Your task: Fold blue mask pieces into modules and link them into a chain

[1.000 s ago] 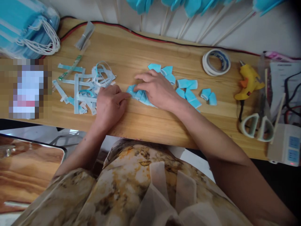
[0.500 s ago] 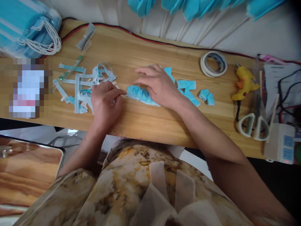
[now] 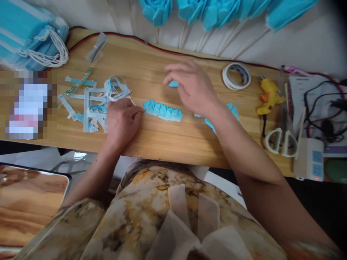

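A row of overlapping folded blue pieces (image 3: 163, 110) lies on the wooden table (image 3: 151, 141). My left hand (image 3: 121, 121) rests curled at the row's left end, its fingertips pressing that end down. My right hand (image 3: 193, 87) hovers farther back with its fingers spread, just over a single loose blue piece (image 3: 173, 83). More loose folded blue pieces (image 3: 233, 110) lie partly hidden under my right wrist.
A heap of cut mask strips (image 3: 92, 101) lies left of my left hand. A stack of blue face masks (image 3: 29, 34) sits at the far left corner. Tape roll (image 3: 236, 76), yellow glue gun (image 3: 267, 95), scissors (image 3: 280, 142) and a power strip (image 3: 309, 160) crowd the right. Blue flowers on sticks (image 3: 206, 14) stand behind.
My right hand has lifted off the row of folded pieces and moved back and right over a loose piece. The whole row now shows. My left hand stays at its left end.
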